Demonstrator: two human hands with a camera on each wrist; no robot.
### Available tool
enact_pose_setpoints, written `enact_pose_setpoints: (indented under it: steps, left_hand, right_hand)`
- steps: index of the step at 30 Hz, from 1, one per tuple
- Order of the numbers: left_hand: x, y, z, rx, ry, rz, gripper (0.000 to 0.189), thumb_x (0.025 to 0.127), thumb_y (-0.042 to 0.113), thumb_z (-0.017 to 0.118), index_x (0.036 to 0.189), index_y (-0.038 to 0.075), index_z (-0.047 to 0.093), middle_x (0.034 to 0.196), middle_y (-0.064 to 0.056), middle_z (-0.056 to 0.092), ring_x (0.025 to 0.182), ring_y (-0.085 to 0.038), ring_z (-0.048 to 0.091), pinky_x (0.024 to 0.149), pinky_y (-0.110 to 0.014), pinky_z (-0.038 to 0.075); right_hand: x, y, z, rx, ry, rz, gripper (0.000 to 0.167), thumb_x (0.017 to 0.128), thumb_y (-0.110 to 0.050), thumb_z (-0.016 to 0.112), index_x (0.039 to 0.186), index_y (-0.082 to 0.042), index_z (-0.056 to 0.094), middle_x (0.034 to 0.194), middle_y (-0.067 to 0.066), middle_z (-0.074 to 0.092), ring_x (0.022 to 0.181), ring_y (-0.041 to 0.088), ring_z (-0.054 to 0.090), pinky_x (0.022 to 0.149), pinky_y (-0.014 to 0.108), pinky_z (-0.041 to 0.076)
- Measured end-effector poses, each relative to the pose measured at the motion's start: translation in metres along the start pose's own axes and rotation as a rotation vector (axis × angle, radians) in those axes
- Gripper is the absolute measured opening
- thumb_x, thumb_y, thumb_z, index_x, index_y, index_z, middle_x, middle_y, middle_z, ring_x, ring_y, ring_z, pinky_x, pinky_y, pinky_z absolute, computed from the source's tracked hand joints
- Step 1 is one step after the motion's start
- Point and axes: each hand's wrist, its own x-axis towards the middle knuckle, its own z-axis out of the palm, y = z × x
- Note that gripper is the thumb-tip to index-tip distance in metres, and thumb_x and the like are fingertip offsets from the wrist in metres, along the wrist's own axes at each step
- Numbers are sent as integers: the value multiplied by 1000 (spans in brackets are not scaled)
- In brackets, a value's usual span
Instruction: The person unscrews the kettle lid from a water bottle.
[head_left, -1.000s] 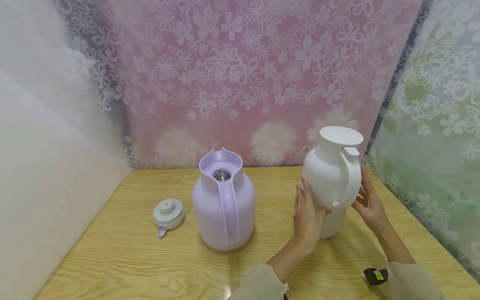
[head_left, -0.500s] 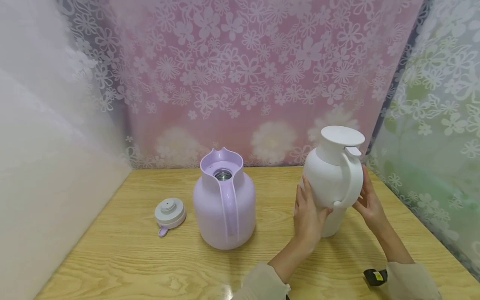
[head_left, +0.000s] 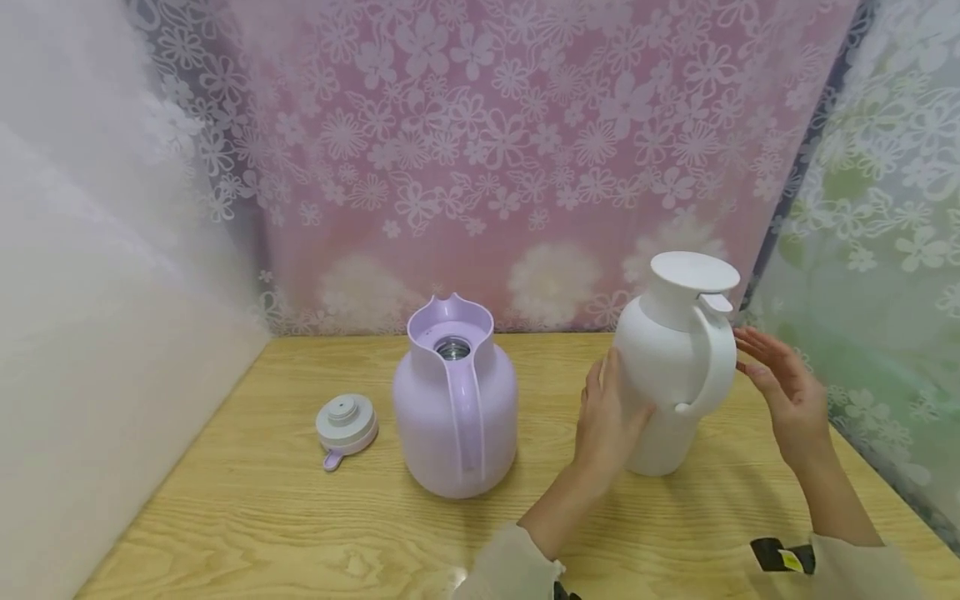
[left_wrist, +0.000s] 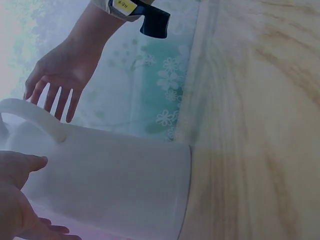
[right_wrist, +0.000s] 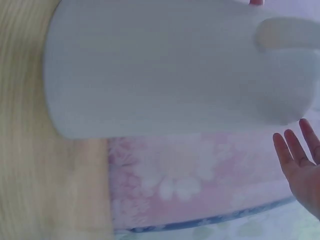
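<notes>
A white thermos jug [head_left: 667, 375] stands upright at the right of the table, its lid on and its handle turned towards me. My left hand [head_left: 606, 421] lies along its left side, fingers extended; whether they touch the wall is hard to tell. On the other side my right hand [head_left: 797, 408] is held away from the body, fingers loosely spread near the handle. In the right wrist view, the right hand's fingers [right_wrist: 295, 150] are apart from the jug. A lilac thermos jug [head_left: 456, 417] stands mid-table with its mouth uncovered. A grey-and-lilac stopper [head_left: 347, 423] sits left of it.
The wooden table [head_left: 285, 533] is bounded by a white wall [head_left: 97, 292] at the left. Behind it hangs a pink flowered curtain [head_left: 465, 167], and a green-white flowered sheet [head_left: 892, 275] runs along the right side.
My right hand has drawn off the white thermos jug to the right. The left hand's thumb has moved back from its front. Both jugs keep their places; the view has shifted slightly.
</notes>
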Motion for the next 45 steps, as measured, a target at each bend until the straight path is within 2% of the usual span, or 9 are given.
enact_pose_setpoints:
  steps: [5, 10, 15, 19, 25, 29, 37, 41, 45]
  left_hand:
    - [15, 11, -20, -63, 78, 98, 69, 88, 39, 61, 144, 17, 28, 140, -7, 34, 122, -21, 40, 87, -43, 44]
    - [37, 30, -35, -86, 153, 244, 66, 90, 46, 52, 144, 16, 31, 143, -6, 31, 128, -20, 32, 95, -46, 36]
    - [61, 49, -48, 57, 190, 427, 64, 88, 44, 56, 141, 13, 37, 144, -7, 32, 133, -15, 21, 103, -41, 24]
    - [78, 66, -52, 207, 101, 509, 63, 89, 49, 53, 142, 21, 36, 145, -2, 28, 135, -12, 13, 107, -34, 12]
    - [100, 90, -47, 497, -102, 563, 61, 88, 64, 37, 141, 36, 34, 147, 9, 23, 135, -9, 10, 107, -33, 8]
    - [121, 101, -46, 592, -258, 552, 64, 83, 71, 34, 140, 44, 30, 147, 18, 16, 134, -4, 8, 107, -34, 10]
    - [148, 104, -43, 634, -458, 598, 70, 78, 76, 39, 140, 49, 23, 146, 26, 11, 134, -3, -4, 107, -38, 8]
    - [150, 103, -42, 639, -522, 616, 71, 76, 77, 40, 139, 52, 21, 145, 27, 12, 133, 0, 4, 105, -29, 15]
    - [150, 105, -39, 649, -527, 632, 69, 75, 78, 42, 137, 52, 28, 144, 27, 18, 130, 2, 15, 100, -22, 23]
  right_hand:
    - [1, -18, 12, 102, 55, -41, 32, 92, 13, 36, 122, 19, 42, 115, 17, 58, 103, 21, 55, 82, 21, 46]
    - [-1, -35, 28, 184, 26, 46, 27, 96, 6, 32, 114, 13, 52, 104, 11, 60, 91, 17, 59, 78, 20, 47]
    - [2, -43, 40, 234, -142, 152, 36, 101, -5, 22, 118, 5, 53, 101, 8, 63, 94, 16, 60, 82, 22, 46]
    - [6, -42, 41, 284, -264, 190, 43, 102, -8, 13, 120, 11, 47, 103, 13, 64, 96, 23, 61, 86, 27, 45]
    - [6, -38, 40, 247, -283, 210, 40, 102, -8, 14, 115, 11, 48, 97, 13, 64, 92, 22, 62, 83, 26, 44]
    - [5, -36, 43, 233, -274, 205, 39, 102, -8, 15, 107, 10, 50, 88, 12, 63, 86, 21, 61, 80, 25, 43]
    - [7, -36, 46, 234, -299, 192, 39, 102, -8, 14, 104, 3, 52, 82, 11, 62, 81, 20, 59, 79, 25, 42]
    - [7, -36, 45, 240, -312, 183, 39, 102, -8, 14, 103, 2, 51, 81, 10, 61, 79, 19, 60, 78, 24, 43]
    - [6, -37, 44, 250, -315, 179, 39, 102, -8, 13, 103, 3, 51, 80, 10, 60, 78, 19, 60, 78, 24, 44]
